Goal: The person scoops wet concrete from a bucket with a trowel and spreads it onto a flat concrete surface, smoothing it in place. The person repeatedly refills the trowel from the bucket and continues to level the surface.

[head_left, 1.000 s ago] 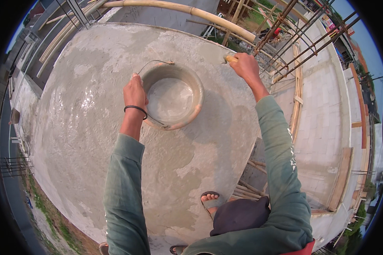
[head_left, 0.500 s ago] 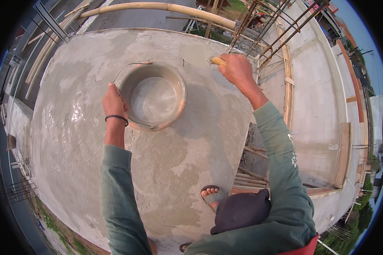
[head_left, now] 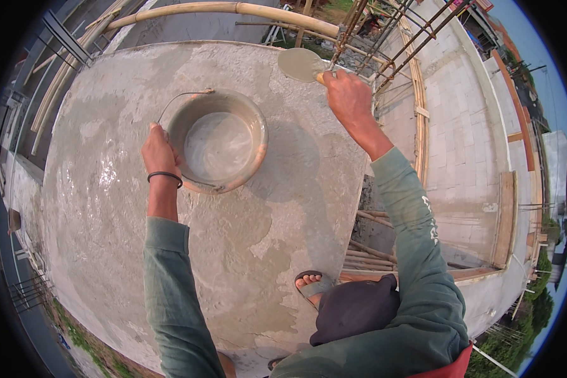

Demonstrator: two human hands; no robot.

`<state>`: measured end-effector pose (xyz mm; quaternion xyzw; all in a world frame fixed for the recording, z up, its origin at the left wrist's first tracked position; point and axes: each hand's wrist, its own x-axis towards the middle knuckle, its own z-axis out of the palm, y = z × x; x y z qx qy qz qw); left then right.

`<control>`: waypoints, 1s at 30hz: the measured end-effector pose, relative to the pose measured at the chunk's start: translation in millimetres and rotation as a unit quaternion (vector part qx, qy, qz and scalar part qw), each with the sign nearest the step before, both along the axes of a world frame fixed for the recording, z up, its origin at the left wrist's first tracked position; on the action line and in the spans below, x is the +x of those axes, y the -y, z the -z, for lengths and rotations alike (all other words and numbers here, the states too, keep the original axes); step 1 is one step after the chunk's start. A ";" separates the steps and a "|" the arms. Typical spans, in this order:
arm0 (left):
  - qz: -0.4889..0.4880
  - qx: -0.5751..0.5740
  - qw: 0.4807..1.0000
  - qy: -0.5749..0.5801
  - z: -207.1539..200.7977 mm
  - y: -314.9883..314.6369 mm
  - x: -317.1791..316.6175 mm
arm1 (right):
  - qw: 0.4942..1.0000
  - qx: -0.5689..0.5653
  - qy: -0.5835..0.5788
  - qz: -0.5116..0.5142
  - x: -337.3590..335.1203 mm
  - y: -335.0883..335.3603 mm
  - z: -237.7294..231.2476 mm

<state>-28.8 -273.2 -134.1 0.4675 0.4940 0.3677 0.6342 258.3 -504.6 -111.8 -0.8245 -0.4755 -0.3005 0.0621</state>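
My left hand [head_left: 159, 149] is closed round the wire handle of a mortar-smeared bucket [head_left: 257, 114], at the bucket's left side. Inside the bucket is a pale grey, wet cement mix [head_left: 217, 146]. Out to the far right, my right hand [head_left: 349, 99] grips the wooden handle of a round-bladed trowel [head_left: 299, 65]. Its flat grey blade points left, over the far edge of the concrete slab [head_left: 233, 233]. Wet grey patches cover much of the slab beneath both hands.
Rusty steel bars [head_left: 409, 47] rise just beyond my right hand. A bamboo pole [head_left: 227, 8] crosses past the slab's far edge. To the right, the slab drops off beside a pale block wall [head_left: 460, 164]. My sandalled foot [head_left: 309, 283] stands near that edge.
The trowel blade has lifted away from the slab surface and tilted toward the far edge. My left hand and the bucket appear slightly farther left in view.
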 end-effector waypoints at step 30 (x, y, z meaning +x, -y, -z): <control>0.022 0.026 0.999 -0.020 -7.4 10.0 5.8 | 0.908 0.060 -0.402 -0.106 -71.1 6.2 -14.6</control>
